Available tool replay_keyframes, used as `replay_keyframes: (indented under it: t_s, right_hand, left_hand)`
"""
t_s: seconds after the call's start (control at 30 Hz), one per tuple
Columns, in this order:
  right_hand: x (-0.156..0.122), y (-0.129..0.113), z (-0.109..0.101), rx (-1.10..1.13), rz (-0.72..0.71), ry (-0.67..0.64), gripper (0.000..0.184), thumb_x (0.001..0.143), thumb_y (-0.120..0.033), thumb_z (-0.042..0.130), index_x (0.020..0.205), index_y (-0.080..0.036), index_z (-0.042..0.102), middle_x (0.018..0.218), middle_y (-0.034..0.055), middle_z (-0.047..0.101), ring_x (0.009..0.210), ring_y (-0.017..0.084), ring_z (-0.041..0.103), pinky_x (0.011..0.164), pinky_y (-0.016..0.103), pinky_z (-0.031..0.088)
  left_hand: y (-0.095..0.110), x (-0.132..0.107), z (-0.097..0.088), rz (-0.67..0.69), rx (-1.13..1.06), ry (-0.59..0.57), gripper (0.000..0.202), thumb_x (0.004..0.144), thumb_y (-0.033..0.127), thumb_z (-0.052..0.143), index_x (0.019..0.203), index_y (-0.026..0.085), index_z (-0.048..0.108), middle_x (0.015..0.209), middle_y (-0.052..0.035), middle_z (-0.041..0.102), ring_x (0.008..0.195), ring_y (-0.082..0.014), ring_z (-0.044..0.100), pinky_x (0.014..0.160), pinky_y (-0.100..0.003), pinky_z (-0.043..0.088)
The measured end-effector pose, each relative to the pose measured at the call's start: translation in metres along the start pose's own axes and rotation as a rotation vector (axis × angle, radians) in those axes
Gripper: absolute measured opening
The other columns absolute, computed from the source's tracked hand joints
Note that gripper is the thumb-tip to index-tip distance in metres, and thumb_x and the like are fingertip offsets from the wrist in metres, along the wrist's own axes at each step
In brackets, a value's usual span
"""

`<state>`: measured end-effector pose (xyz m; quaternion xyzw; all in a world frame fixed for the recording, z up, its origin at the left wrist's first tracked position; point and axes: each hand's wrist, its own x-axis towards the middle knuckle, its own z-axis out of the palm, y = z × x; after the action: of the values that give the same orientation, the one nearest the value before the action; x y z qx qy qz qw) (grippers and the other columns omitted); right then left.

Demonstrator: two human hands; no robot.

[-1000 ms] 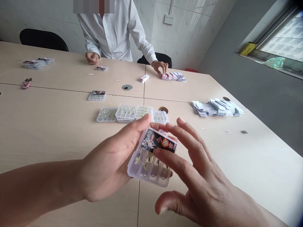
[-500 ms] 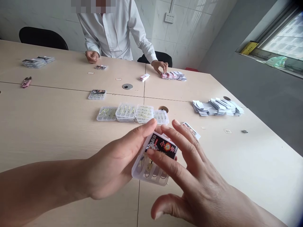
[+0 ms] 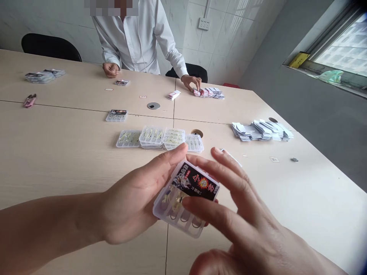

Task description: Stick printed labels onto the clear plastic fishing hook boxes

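My left hand cradles a clear plastic box of fishing hooks from underneath, with its thumb along the near side. A black and red printed label lies across the top of the box. The fingers of my right hand rest flat on the box at the label's lower edge, and the right thumb sits lower, apart from the box. Several gold hooks show through the lid, partly hidden by my right fingers. Across the table, a co-worker's hand touches a row of small red and white cards.
A row of clear hook boxes lies just beyond my hands, and a stack of white cards lies to the right. A printed card shows behind my right fingers. Pink scissors lie on the far left of the pale wooden table.
The box has turned slightly clockwise and shows more of its label. My right fingers have shifted on it and now hide most of the printed card.
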<state>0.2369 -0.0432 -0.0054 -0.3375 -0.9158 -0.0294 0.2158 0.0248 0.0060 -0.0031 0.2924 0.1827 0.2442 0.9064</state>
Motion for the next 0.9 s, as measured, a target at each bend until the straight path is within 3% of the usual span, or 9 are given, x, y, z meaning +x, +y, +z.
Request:
replay_keyframes:
  t_s: [0.17, 0.37, 0.53, 0.7, 0.8, 0.9]
  right_hand:
    - [-0.0007, 0.0020, 0.0008, -0.054, 0.068, 0.042, 0.066, 0.098, -0.069, 0.049, 0.140, -0.019, 0.045, 0.163, 0.0203, 0.025, 0.165, 0.025, 0.000, 0.133, 0.050, 0.014]
    - [-0.0007, 0.0040, 0.0039, -0.024, 0.176, 0.102, 0.061, 0.104, -0.066, 0.036, 0.142, -0.019, 0.045, 0.165, 0.0183, 0.026, 0.163, 0.026, 0.013, 0.131, 0.050, 0.026]
    - [-0.0008, 0.0039, 0.0022, 0.020, 0.116, 0.079, 0.057, 0.102, -0.068, 0.041, 0.128, -0.018, 0.050, 0.162, 0.0191, 0.030, 0.164, 0.025, 0.011, 0.131, 0.048, 0.026]
    - [-0.0014, 0.0023, -0.0015, 0.001, 0.193, 0.115, 0.052, 0.106, -0.060, 0.037, 0.139, -0.021, 0.045, 0.162, 0.0157, 0.031, 0.162, 0.025, 0.019, 0.130, 0.048, 0.030]
    - [-0.0003, -0.0005, -0.0031, -0.007, 0.129, 0.080, 0.051, 0.103, -0.064, 0.042, 0.130, -0.021, 0.050, 0.160, 0.0170, 0.036, 0.163, 0.026, 0.014, 0.131, 0.050, 0.026]
    - [0.0014, -0.0027, -0.0036, -0.013, 0.059, 0.019, 0.047, 0.099, -0.065, 0.050, 0.119, -0.022, 0.054, 0.158, 0.0174, 0.039, 0.164, 0.022, 0.006, 0.133, 0.048, 0.021]
  left_hand:
    - [-0.0035, -0.0008, -0.0051, -0.005, -0.009, 0.026, 0.038, 0.098, 0.057, 0.062, 0.115, 0.025, 0.074, 0.101, -0.0008, 0.074, 0.093, -0.0157, 0.071, 0.085, -0.026, 0.060]
    - [-0.0018, 0.0005, -0.0079, -0.027, 0.044, -0.051, 0.046, 0.104, 0.061, 0.048, 0.117, 0.027, 0.074, 0.107, -0.0005, 0.078, 0.098, -0.0151, 0.074, 0.088, -0.022, 0.058]
    - [-0.0027, -0.0012, -0.0071, -0.006, -0.009, -0.044, 0.040, 0.105, 0.058, 0.050, 0.120, 0.028, 0.073, 0.105, 0.0003, 0.080, 0.097, -0.0157, 0.076, 0.089, -0.024, 0.059]
    - [-0.0032, -0.0044, -0.0042, 0.004, 0.015, -0.009, 0.044, 0.105, 0.055, 0.050, 0.120, 0.020, 0.072, 0.104, -0.0049, 0.082, 0.101, -0.0183, 0.078, 0.090, -0.026, 0.061]
    - [-0.0022, -0.0038, -0.0045, 0.009, -0.019, 0.024, 0.043, 0.104, 0.055, 0.054, 0.127, 0.022, 0.069, 0.114, -0.0060, 0.080, 0.106, -0.0198, 0.077, 0.092, -0.029, 0.062]
    - [-0.0004, -0.0014, -0.0048, 0.004, -0.026, 0.016, 0.044, 0.104, 0.057, 0.051, 0.126, 0.024, 0.070, 0.110, -0.0044, 0.080, 0.099, -0.0209, 0.078, 0.090, -0.031, 0.063]
